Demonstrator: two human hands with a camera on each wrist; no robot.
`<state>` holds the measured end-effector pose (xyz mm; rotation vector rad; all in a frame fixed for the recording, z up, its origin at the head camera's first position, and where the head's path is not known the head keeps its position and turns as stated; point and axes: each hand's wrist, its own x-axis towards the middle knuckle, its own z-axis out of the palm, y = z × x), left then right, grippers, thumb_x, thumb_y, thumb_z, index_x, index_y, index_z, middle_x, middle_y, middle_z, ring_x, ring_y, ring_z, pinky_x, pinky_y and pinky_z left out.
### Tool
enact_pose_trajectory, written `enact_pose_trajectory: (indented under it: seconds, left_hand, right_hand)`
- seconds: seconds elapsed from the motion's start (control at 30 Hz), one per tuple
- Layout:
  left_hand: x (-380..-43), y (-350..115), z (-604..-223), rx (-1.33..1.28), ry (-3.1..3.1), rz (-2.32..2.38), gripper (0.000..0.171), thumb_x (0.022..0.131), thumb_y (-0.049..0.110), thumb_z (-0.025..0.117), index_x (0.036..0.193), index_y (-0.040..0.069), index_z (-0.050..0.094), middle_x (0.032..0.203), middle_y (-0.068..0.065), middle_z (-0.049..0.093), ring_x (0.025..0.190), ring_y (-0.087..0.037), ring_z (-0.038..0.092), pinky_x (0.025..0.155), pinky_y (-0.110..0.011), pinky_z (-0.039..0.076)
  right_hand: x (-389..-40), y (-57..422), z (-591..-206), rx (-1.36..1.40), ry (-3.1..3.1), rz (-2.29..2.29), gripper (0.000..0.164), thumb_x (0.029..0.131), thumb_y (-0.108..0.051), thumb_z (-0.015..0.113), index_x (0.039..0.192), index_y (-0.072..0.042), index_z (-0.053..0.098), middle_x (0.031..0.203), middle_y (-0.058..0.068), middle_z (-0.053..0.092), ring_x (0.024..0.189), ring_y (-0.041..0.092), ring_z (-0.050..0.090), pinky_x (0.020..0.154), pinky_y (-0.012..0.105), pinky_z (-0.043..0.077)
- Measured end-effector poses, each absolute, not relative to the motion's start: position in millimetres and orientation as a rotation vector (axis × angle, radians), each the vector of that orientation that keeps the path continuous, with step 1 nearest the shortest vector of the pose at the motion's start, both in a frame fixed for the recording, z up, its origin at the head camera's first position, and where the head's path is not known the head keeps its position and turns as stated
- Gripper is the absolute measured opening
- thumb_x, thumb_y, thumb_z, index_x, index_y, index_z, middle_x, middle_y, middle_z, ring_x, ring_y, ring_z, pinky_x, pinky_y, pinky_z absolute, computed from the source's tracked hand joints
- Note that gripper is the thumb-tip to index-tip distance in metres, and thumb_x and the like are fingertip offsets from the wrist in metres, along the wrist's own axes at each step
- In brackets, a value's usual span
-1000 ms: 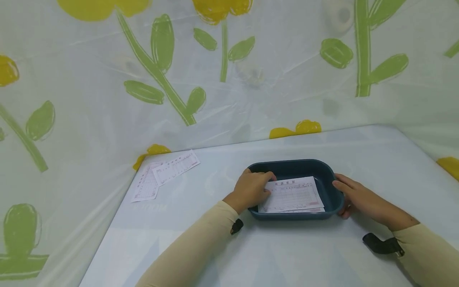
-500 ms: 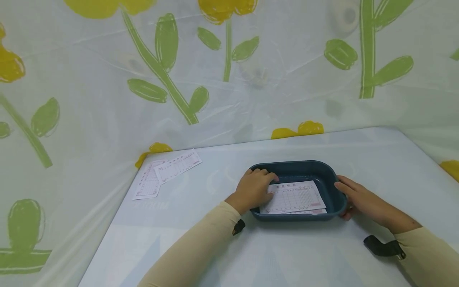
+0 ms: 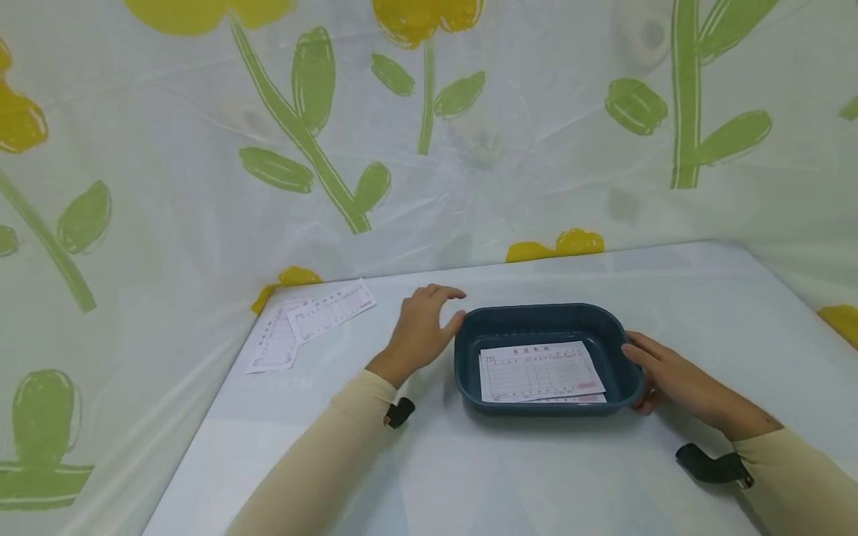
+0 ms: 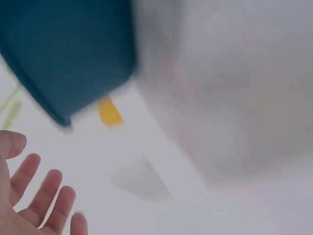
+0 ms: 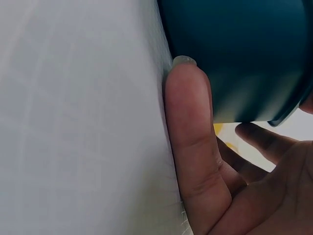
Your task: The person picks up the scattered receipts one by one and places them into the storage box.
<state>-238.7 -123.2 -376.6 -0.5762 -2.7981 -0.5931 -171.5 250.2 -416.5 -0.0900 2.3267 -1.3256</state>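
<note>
A dark teal plastic tray [image 3: 536, 409] stands on the table in the head view, with printed paper slips [image 3: 541, 372] overlapping on its floor. My right hand [image 3: 673, 380] grips the tray's right end, its thumb at the rim. In the right wrist view, one finger [image 5: 188, 112] lies low against the outer wall, close to the tabletop. Just off the tray's left end, my left hand [image 3: 424, 327] is raised with nothing in it, thumb and fingers apart. The left wrist view shows its spread fingers [image 4: 46, 196] below the tray's wall [image 4: 73, 54].
Two more printed slips, a tilted one [image 3: 331, 310] overlapping another [image 3: 275, 344], lie at the table's far left corner. A flower-printed curtain [image 3: 523, 149] hangs along the back edge of the white table [image 3: 509, 476].
My left hand has come out of the tray and moved left, leaving the slips inside. My right hand has kept its grip on the tray's right end.
</note>
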Motion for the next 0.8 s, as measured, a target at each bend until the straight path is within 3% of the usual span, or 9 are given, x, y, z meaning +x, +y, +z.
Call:
enact_pose_trajectory:
  seconds: [0.2,0.43,0.8]
  left_hand:
    - [-253,-173,-374,-0.354,-2.825,-0.639,0.036,0.098,0.032,0.062,0.131,0.018,0.061,0.129,-0.007,0.062,0.123,-0.027,0.054,0.099,-0.051,0.041]
    - [-263,-221,-373,-0.203,-2.892,-0.669,0.042,0.099,0.035,0.060,0.136,0.016,0.056,0.134,-0.012,0.057,0.128,-0.032,0.050,0.106,-0.061,0.035]
    - [-271,-289,-386,0.083,-2.986,-0.644,0.051,0.100,0.033,0.056,0.144,0.009,0.046,0.141,-0.023,0.049,0.131,-0.043,0.042,0.104,-0.064,0.031]
  right_hand:
    - [-170,250,-417,-0.085,2.343,-1.313,0.076,0.108,-0.049,0.026,0.158,0.001,-0.003,0.089,0.013,0.066,0.077,0.025,0.065,0.069,0.036,0.057]
    - [-167,253,-420,-0.058,2.331,-1.327,0.075,0.108,-0.048,0.026,0.158,0.001,-0.002,0.091,0.013,0.065,0.077,0.025,0.066,0.069,0.036,0.057]
    - [-168,250,-419,-0.028,2.359,-1.296,0.079,0.107,-0.052,0.026,0.158,0.002,-0.001,0.102,0.015,0.066,0.078,0.025,0.066,0.072,0.035,0.056]
